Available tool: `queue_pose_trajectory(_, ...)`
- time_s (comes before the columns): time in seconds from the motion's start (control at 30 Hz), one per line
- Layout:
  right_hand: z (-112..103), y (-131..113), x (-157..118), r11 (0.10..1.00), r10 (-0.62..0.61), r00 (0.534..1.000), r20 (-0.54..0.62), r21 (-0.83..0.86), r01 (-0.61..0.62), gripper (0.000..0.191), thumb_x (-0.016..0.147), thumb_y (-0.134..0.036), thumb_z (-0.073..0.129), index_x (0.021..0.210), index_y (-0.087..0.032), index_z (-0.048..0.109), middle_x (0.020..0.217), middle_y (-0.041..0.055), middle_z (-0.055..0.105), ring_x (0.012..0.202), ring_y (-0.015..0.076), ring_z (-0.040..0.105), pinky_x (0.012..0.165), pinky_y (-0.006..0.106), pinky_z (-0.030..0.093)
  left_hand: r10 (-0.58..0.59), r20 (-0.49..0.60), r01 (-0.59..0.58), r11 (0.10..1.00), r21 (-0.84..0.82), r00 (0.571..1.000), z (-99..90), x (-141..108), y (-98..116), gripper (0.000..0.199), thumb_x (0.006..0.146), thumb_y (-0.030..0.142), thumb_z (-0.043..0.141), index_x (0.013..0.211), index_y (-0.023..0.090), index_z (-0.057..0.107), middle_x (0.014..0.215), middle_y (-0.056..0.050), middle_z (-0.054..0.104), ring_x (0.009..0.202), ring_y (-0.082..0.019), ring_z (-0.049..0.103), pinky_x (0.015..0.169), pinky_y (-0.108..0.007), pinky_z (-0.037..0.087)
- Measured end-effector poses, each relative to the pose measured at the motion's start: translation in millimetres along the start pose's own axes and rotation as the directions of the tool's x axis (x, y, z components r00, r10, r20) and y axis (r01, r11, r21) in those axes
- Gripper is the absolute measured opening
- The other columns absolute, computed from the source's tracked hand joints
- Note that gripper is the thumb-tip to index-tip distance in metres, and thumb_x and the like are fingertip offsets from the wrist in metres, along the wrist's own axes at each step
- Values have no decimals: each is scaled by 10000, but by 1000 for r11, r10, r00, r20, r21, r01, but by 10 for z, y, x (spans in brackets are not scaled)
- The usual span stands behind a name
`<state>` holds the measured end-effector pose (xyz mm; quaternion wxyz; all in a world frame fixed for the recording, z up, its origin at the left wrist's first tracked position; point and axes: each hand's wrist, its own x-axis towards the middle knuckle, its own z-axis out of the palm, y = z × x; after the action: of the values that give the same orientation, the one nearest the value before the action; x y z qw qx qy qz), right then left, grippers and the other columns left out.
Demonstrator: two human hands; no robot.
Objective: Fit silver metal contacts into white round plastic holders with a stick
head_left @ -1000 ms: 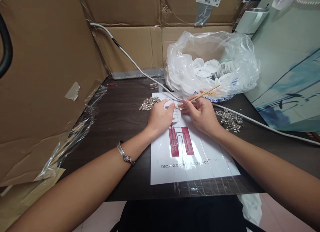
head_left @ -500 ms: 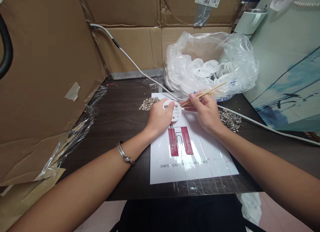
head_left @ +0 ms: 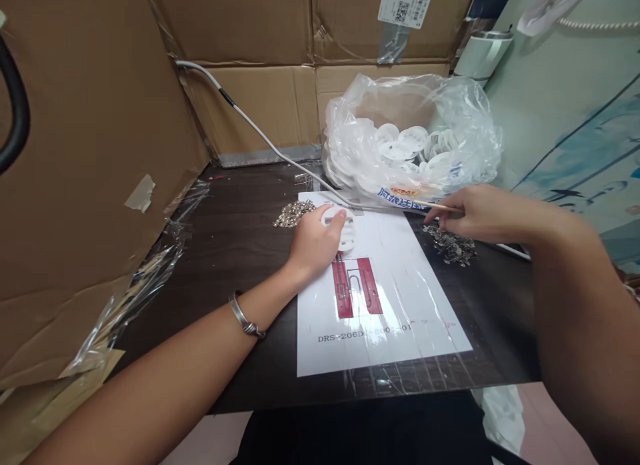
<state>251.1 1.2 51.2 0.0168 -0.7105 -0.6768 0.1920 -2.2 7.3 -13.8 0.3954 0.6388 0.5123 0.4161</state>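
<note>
My left hand (head_left: pixel 316 241) holds a round white plastic disc (head_left: pixel 346 237) above the top of a printed sheet (head_left: pixel 390 338), its thumb on the disc's face. My right hand (head_left: pixel 467 211) is closed on a thin wooden stick (head_left: pixel 434 205), which points left across the front of the plastic bag. Its fingertips are just above a pile of small silvery metal parts (head_left: pixel 457 246); whether they touch any is hidden. Another pile of small metal pieces (head_left: pixel 294 213) lies left of the disc, beside my left hand.
A clear plastic bag (head_left: pixel 345 128) full of white discs stands at the back. A white cable (head_left: pixel 265 139) runs across the dark table (head_left: pixel 235 238). Cardboard walls (head_left: pixel 240 25) rise behind and at left; a white mug (head_left: pixel 483 55) is at back right.
My right hand has moved right, away from the disc, to the right-hand metal pile, with the stick still in it. My left hand keeps the disc in nearly the same place.
</note>
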Motion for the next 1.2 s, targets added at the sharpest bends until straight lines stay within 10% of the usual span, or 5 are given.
queue_pose_trajectory(0.37,170,153,209,994,-104,988,-117,-44,100,114,718,-215,682,607,-234,701,582,15,666,515,152,543,533,330,395,-7,12,7,999,-35,1000,-2,-1,17,246,873,333,544,672,193,540,559,4,546,567,-143,536,527,-268,391)
queue_pose_trajectory(0.67,511,-378,95,772,-436,823,-363,320,550,171,868,-336,575,816,-218,687,776,36,685,711,164,584,667,320,420,-12,13,13,998,-60,1000,4,3,12,238,873,330,548,686,183,557,596,-3,571,571,-129,530,526,-263,390)
queue_pose_trajectory(0.97,645,-531,43,710,-340,841,-421,471,524,161,813,-365,687,803,-215,743,700,-5,653,509,81,362,528,287,298,32,10,-32,999,-21,999,3,12,7,231,866,303,550,682,166,567,685,-8,599,650,-130,509,616,-273,379)
queue_pose_trajectory(1.2,683,-535,73,671,-370,836,-405,506,542,170,797,-332,705,822,-180,776,759,31,716,565,92,469,546,280,342,64,18,-63,997,-37,998,8,15,-5,233,870,298,546,680,166,571,664,-2,583,646,-133,500,623,-280,372)
